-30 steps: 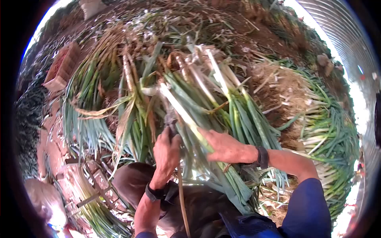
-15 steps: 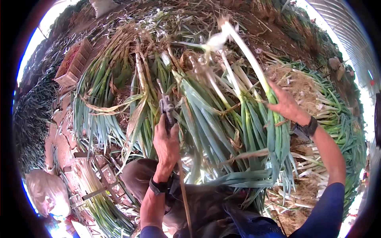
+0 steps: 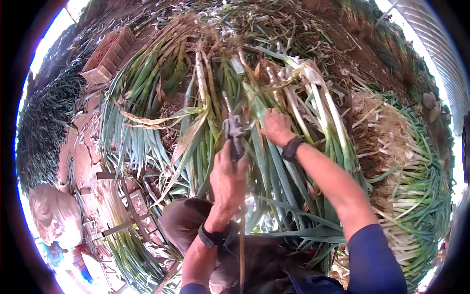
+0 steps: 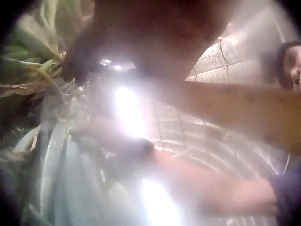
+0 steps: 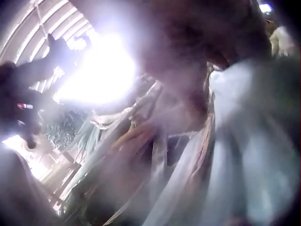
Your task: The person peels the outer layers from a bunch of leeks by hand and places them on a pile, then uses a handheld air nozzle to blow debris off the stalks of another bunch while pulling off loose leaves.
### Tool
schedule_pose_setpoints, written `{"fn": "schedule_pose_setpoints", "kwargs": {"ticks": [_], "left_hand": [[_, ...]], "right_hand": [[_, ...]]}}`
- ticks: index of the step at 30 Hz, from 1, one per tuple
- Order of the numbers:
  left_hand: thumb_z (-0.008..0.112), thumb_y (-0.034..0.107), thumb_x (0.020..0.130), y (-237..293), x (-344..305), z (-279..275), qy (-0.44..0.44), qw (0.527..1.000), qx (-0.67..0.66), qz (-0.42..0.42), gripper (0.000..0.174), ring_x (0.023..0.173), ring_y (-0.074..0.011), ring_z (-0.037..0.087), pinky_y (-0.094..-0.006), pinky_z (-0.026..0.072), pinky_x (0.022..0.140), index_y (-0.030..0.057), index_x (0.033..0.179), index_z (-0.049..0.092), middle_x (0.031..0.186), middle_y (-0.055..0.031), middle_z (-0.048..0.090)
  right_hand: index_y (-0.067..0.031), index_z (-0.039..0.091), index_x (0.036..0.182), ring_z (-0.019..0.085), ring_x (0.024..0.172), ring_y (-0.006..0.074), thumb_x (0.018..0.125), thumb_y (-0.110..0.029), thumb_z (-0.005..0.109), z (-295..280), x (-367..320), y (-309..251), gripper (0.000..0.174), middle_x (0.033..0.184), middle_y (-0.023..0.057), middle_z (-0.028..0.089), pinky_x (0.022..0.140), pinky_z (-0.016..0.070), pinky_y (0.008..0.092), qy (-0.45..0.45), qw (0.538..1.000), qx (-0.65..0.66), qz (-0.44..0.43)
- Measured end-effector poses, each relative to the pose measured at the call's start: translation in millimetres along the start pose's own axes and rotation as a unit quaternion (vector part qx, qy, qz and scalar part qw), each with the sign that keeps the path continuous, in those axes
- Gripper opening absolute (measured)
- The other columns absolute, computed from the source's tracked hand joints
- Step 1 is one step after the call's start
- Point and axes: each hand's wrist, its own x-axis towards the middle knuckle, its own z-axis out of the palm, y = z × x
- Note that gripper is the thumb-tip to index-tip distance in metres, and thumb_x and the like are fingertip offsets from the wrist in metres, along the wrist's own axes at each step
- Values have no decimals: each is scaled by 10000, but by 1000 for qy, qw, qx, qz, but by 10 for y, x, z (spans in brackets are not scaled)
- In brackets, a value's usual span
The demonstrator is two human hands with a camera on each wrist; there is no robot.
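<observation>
In the head view my left hand [image 3: 227, 179] grips a metal air gun [image 3: 234, 128] whose thin nozzle points away from me, over the green onions. A tan hose [image 3: 242, 245] trails from it down over my lap. My right hand [image 3: 277, 126] lies just right of the nozzle, fingers curled on a green onion [image 3: 255, 100] in the heap. Peeled white stalks [image 3: 334, 110] lie to the right of that hand. Both wrist views are hazy with glare; pale leaves [image 5: 254, 150] hang beside the dark right hand [image 5: 178, 42].
Unpeeled green onions [image 3: 147, 98] with brown roots are heaped on the left. A long row of onions [image 3: 416, 181] lines the right side. A crate [image 3: 108, 55] stands at the back left, a bundle [image 3: 128, 240] in a metal frame at the lower left.
My right hand carried a white-stemmed green onion to the right, laid it among the peeled stalks and came back to the heap's middle. The left hand keeps hold of the air gun.
</observation>
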Motion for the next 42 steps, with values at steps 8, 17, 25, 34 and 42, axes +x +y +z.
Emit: {"fn": "schedule_pose_setpoints", "kwargs": {"ticks": [8, 17, 25, 34, 42], "left_hand": [[605, 242, 956, -59, -7, -40, -15, 999, -27, 21, 549, 1128, -395, 611, -443, 466, 1007, -63, 1402, 512, 1244, -268, 616], [609, 262, 939, -103, -243, 41, -82, 992, -86, 43, 579, 1044, -408, 633, -459, 495, 936, -59, 1411, 512, 1141, -271, 631], [618, 253, 966, 9, -653, 212, -195, 976, -64, 77, 552, 1035, -410, 641, -469, 514, 919, -34, 1422, 502, 1158, -268, 611], [608, 236, 941, 41, -766, 362, -202, 973, -72, 84, 515, 968, -401, 637, -438, 509, 865, -26, 1381, 549, 1051, -256, 637], [555, 283, 971, -10, -288, 530, -196, 976, -87, 21, 536, 943, -386, 650, -487, 503, 884, -80, 1366, 546, 1087, -280, 631]], "right_hand": [[44, 512, 1213, 691, 964, 391, 895, -164, 628, 0, 62, -33, 397, 1074, 219, 652, 841, 566, 495, -61, 992, 93, 61], [107, 515, 1335, 645, 938, 234, 735, -165, 824, -1283, -424, 915, 728, 1104, 174, 653, 845, 526, 342, -182, 905, 375, 81], [91, 468, 1369, 660, 977, 188, 789, -35, 795, -868, -1441, 1154, 677, 1128, 139, 650, 891, 543, 294, -165, 860, 466, 130], [93, 419, 1436, 633, 991, 162, 800, -25, 780, -933, -1770, 907, 740, 1186, 120, 636, 908, 517, 267, -154, 809, 548, 148], [52, 459, 1346, 646, 1087, 300, 768, -50, 768, -771, -2282, 529, 664, 1155, 202, 642, 939, 498, 394, -184, 875, 445, 47]]}}
